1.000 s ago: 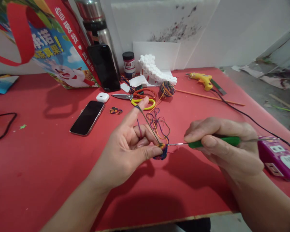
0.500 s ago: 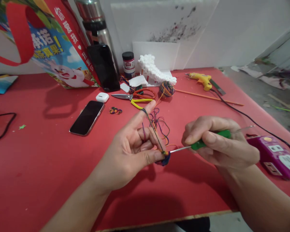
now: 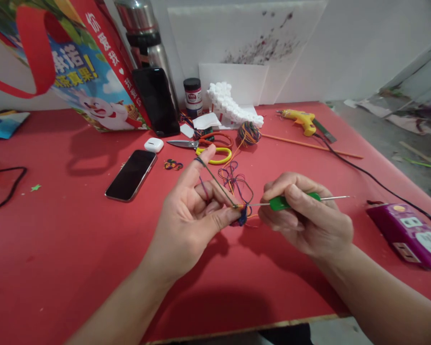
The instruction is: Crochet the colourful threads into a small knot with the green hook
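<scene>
My left hand point(image 3: 192, 218) pinches a small dark multicoloured crochet piece point(image 3: 242, 218) between thumb and fingers. A strand of yarn point(image 3: 217, 181) runs taut from the piece up over my raised index finger. My right hand point(image 3: 305, 215) is closed around the green handle of a crochet hook point(image 3: 280, 203), which has a metal shaft at both ends. Its left tip meets the top of the crochet piece; the very end is hidden there. Loose yarn lies in loops behind the hands and leads back to a multicoloured yarn ball point(image 3: 249, 133).
Scissors point(image 3: 215, 152) with orange and yellow handles lie beyond my left hand. A phone point(image 3: 131, 175), an earbud case point(image 3: 153, 144) and a yarn scrap point(image 3: 173, 165) are to the left. At right are a yellow glue gun point(image 3: 300, 120), its cord and a purple power strip point(image 3: 407, 232).
My right hand and the hook have moved left and slightly up, closer to my left hand. My left hand and the crochet piece have risen a little, with the index finger shifted left.
</scene>
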`<state>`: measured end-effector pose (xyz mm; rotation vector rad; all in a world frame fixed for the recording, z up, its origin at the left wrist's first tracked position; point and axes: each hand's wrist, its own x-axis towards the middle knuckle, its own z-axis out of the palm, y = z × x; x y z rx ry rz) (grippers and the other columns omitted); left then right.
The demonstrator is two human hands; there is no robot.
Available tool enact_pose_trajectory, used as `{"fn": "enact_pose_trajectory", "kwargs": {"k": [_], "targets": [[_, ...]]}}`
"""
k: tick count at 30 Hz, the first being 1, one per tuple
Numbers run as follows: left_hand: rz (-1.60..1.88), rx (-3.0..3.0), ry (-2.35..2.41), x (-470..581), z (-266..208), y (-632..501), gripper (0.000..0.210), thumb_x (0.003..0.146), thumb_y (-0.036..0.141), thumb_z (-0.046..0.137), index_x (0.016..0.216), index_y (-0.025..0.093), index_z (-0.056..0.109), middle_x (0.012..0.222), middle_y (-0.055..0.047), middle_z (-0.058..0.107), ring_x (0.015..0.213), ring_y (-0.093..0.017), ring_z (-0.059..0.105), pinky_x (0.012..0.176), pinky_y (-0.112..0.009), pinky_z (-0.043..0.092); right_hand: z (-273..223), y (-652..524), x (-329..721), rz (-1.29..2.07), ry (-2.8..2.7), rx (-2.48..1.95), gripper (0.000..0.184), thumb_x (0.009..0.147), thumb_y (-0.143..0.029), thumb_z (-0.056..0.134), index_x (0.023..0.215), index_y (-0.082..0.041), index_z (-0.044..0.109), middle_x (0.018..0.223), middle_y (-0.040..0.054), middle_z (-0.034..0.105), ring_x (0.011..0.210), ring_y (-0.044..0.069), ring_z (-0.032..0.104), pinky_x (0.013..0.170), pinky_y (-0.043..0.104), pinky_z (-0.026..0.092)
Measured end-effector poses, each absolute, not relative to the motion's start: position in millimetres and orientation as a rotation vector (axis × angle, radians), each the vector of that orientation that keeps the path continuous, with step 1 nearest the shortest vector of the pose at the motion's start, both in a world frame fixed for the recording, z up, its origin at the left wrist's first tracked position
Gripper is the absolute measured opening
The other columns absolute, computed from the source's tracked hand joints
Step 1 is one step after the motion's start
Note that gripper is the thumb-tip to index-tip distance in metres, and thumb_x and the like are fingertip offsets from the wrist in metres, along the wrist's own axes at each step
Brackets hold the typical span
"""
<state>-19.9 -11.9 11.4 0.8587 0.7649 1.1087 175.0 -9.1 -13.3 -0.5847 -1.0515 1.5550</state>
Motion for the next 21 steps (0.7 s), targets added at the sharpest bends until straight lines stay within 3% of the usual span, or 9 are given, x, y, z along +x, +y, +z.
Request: {"fn": "enact_pose_trajectory", "kwargs": {"k": [10,14,21], "targets": [[1.079,0.88,0.786,-21.0,12.8,-13.5,0.117,0.075,0.005,0.094,0.172,0.035,0.035,0.079,0.005,0.072,0.072,-0.011,0.067,0.072,-0.02,0.057,-7.8,-8.2,183.2,1.304,-1.194,-0.685,0.018,0.096,-0.032,0.081,0.086,-0.018,0.086,0.054,-0.0023,0.05,0.047,0.008,0.038,0.043,0.023,0.032],[1.042,0.904,0.785,-22.0,14.0,-14.2,0.114,0.078,0.011,0.094,0.173,0.033,0.034,0.078,0.005,0.071,0.07,-0.011,0.064,0.067,-0.02,0.055,-5.1,-7.9,188.4,1.237,-1.256,-0.724,0.019,0.094,-0.034,0.084,0.083,-0.018,0.086,0.059,0.0029,0.062,0.048,0.01,0.042,0.042,0.025,0.035],[0.986,0.926,0.789,-22.1,16.4,-15.0,0.117,0.078,0.01,0.093,0.174,0.032,0.03,0.077,0.005,0.068,0.068,-0.01,0.061,0.064,-0.021,0.052,-5.3,-8.1,200.4,1.156,-1.376,-0.758,0.017,0.095,-0.034,0.082,0.087,-0.021,0.088,0.052,-0.0019,0.05,0.047,0.013,0.042,0.049,0.032,0.043]]}}
